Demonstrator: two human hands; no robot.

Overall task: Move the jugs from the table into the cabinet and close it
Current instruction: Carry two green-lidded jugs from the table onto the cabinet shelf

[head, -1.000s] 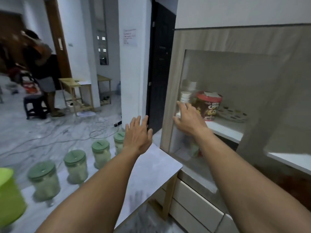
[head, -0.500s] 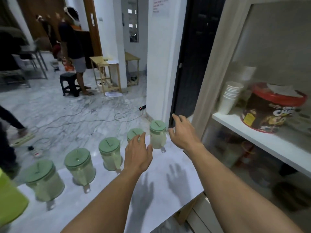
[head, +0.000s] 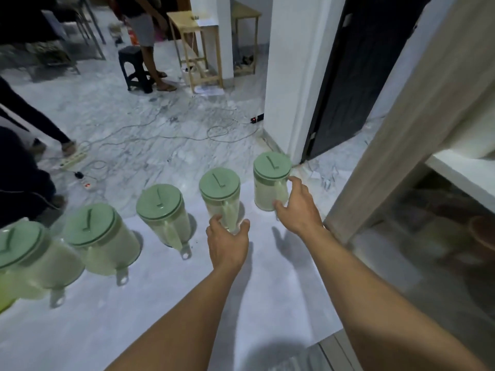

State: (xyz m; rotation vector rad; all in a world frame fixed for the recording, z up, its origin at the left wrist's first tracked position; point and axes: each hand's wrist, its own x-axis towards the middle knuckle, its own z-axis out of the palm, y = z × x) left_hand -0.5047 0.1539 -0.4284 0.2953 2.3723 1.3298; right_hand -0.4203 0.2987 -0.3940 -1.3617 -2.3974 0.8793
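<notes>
Several clear jugs with green lids stand in a row on the white table (head: pixel 166 317). My right hand (head: pixel 297 207) is wrapped around the handle of the rightmost jug (head: pixel 270 180), which stands by the table's far right corner. My left hand (head: pixel 227 242) closes on the handle of the neighbouring jug (head: pixel 219 191). Both jugs rest on the table. Three more jugs (head: pixel 160 210) stand untouched to the left. The cabinet (head: pixel 401 135), with a pale wood frame and a white shelf (head: pixel 460 172), stands to the right.
A white pillar (head: pixel 292 76) and a dark door (head: pixel 356 76) lie beyond the table. Cables and a power strip (head: pixel 72 160) run over the marble floor. People stand at the left and far back, near a black stool (head: pixel 134 68) and a wooden table (head: pixel 192 36).
My view dropped from the cabinet shelf to the table. Both hands moved down and forward and closed on the handles of the two rightmost jugs.
</notes>
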